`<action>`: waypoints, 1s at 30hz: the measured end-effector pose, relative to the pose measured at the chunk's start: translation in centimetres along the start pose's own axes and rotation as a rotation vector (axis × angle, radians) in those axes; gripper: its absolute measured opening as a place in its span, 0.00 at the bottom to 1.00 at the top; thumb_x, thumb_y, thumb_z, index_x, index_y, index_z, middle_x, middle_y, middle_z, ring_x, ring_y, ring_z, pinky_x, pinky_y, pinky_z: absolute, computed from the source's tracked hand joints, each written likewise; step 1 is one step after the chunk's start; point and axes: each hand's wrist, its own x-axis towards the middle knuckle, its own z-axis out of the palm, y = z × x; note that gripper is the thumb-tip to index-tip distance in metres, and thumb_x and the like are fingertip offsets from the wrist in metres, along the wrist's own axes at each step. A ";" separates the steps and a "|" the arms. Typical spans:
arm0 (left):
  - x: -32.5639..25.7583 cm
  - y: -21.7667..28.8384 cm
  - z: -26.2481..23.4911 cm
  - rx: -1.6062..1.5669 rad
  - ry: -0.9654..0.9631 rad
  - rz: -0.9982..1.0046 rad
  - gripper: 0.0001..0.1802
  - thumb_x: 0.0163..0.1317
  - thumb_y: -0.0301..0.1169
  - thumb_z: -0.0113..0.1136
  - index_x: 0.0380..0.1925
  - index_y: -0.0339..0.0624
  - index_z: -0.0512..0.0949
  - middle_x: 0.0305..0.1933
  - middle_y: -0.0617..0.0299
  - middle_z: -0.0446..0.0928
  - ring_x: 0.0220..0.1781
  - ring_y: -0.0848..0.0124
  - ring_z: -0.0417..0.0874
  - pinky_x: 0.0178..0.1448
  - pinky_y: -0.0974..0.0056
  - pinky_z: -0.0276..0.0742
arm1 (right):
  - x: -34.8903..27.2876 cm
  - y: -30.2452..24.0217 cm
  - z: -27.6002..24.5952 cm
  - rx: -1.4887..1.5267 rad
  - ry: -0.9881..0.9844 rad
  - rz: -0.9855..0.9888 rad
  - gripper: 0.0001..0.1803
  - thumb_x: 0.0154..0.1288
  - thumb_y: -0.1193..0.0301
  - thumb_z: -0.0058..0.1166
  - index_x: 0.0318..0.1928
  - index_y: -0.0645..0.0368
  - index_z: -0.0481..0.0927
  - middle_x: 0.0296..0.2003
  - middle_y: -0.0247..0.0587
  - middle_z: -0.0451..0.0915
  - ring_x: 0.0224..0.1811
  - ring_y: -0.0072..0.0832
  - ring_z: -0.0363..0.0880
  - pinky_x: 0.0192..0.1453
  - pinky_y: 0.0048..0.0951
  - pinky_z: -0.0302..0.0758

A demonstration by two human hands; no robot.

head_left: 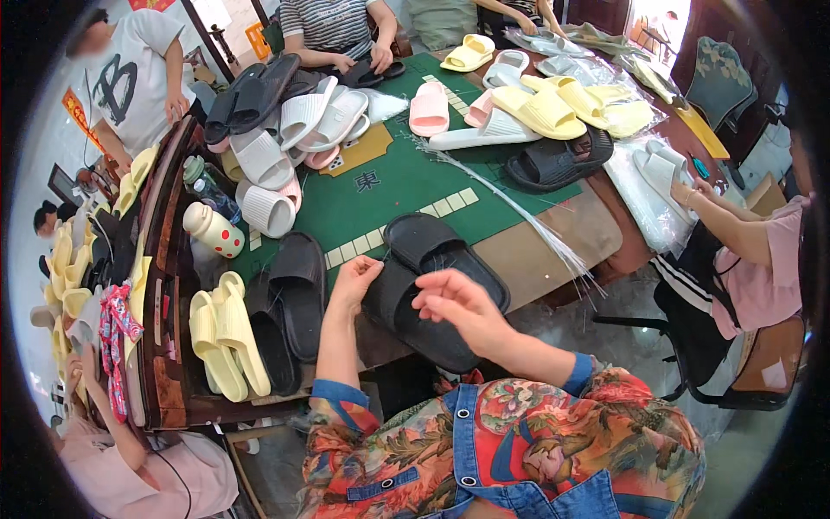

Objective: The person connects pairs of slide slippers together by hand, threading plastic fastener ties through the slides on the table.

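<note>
Saw two black slippers (424, 240) overlapping at the near edge of the surface (341, 216). Noted one dark character printed on its green cloth. Had left grip (353, 284) pinched beside them, could not tell on what; held right grip (462, 311) loosely parted above the nearer. Saw yellow slippers (232, 333) and bottle (212, 229) leftward, white strands (540, 229) rightward, co-workers (143, 78) around.

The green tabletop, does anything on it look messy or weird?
Yes, the long bundle of whitish strands. It lies slantwise across the green tabletop, and its near ends splay out loosely at the edge, so it looks untidy. I see no spill.
</note>
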 end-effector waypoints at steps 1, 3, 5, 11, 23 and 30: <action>0.4 -0.1 0.0 0.002 -0.020 -0.018 0.04 0.55 0.27 0.60 0.27 0.39 0.76 0.25 0.69 0.74 0.26 0.81 0.70 0.34 0.75 0.67 | -0.5 -2.9 0.6 0.000 -0.062 -0.139 0.14 0.63 0.74 0.46 0.49 0.62 0.67 0.38 0.39 0.75 0.41 0.20 0.72 0.46 0.21 0.68; 0.5 0.0 -0.4 0.050 0.002 -0.011 0.06 0.53 0.29 0.61 0.26 0.38 0.77 0.24 0.67 0.74 0.26 0.81 0.70 0.34 0.73 0.67 | -2.6 -9.4 2.6 0.133 -0.300 -0.488 0.06 0.63 0.75 0.43 0.40 0.63 0.67 0.37 0.43 0.74 0.40 0.26 0.72 0.46 0.29 0.69; -0.1 1.2 -0.8 0.337 0.105 0.073 0.06 0.52 0.29 0.61 0.26 0.38 0.77 0.24 0.64 0.75 0.26 0.77 0.72 0.33 0.72 0.68 | -3.7 -11.0 4.8 0.329 -0.406 -0.868 0.14 0.62 0.64 0.48 0.42 0.61 0.66 0.34 0.46 0.74 0.31 0.34 0.74 0.46 0.36 0.69; 0.7 5.6 1.2 1.247 0.418 0.753 0.07 0.51 0.28 0.58 0.21 0.36 0.73 0.25 0.53 0.72 0.31 0.54 0.75 0.36 0.56 0.70 | -6.2 -15.9 8.4 0.275 -0.433 -0.894 0.06 0.62 0.65 0.49 0.32 0.52 0.68 0.35 0.34 0.78 0.44 0.31 0.66 0.43 0.32 0.61; 2.6 3.6 3.4 -0.377 0.476 0.260 0.09 0.60 0.33 0.56 0.28 0.38 0.75 0.19 0.69 0.69 0.15 0.82 0.65 0.18 0.76 0.62 | -11.4 -18.4 13.0 0.636 0.377 -0.030 0.15 0.62 0.70 0.48 0.17 0.49 0.69 0.17 0.26 0.75 0.16 0.21 0.60 0.18 0.19 0.60; 2.5 3.4 6.5 -0.280 0.336 0.363 0.08 0.59 0.31 0.57 0.27 0.37 0.75 0.19 0.69 0.70 0.16 0.83 0.65 0.18 0.76 0.61 | -2.7 -17.0 9.2 0.482 -0.294 -0.649 0.08 0.63 0.66 0.46 0.30 0.57 0.70 0.20 0.29 0.73 0.23 0.23 0.64 0.28 0.23 0.67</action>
